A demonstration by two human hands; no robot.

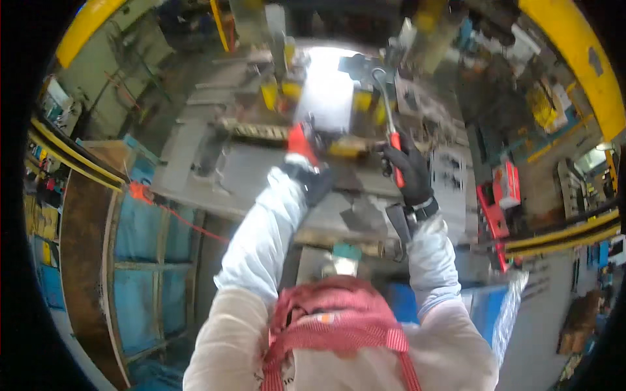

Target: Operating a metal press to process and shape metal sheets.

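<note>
My right hand (411,173), in a black glove, is closed round the red grip of a long ratchet wrench (389,111). Its steel shaft and round head point away from me over the far part of the metal work table (254,173). My left hand (316,186), also in a dark glove, is wrapped round a red and black tool (301,142). Motion blurs that tool, so its exact kind is unclear. Just beyond it lies a bright, glaring flat plate (326,98). A dark grey piece (362,215) rests on the table between my forearms.
Yellow blocks (269,93) stand around the plate. A red cord (195,225) hangs off the left table edge, beside a wooden frame with blue panels (137,260). On the right are a red and white box (506,184) and a yellow-black rail (564,238).
</note>
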